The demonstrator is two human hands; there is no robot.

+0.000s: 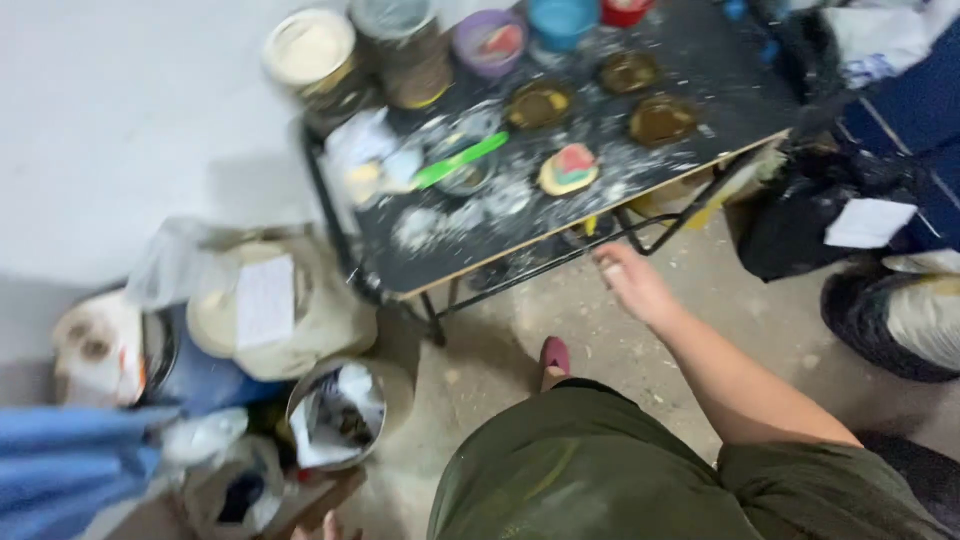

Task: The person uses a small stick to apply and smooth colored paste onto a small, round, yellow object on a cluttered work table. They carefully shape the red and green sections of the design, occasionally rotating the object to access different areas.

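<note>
Green spatula (460, 160) lies on the dusty black surface (700, 80), well beyond the empty, loosely open right hand (632, 283) near its front edge; the left hand (325, 527), barely visible, cannot be judged.

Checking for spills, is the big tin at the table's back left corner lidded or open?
Open. The tin stands upright with no lid, pale cream contents showing nearly to its rim.
</note>
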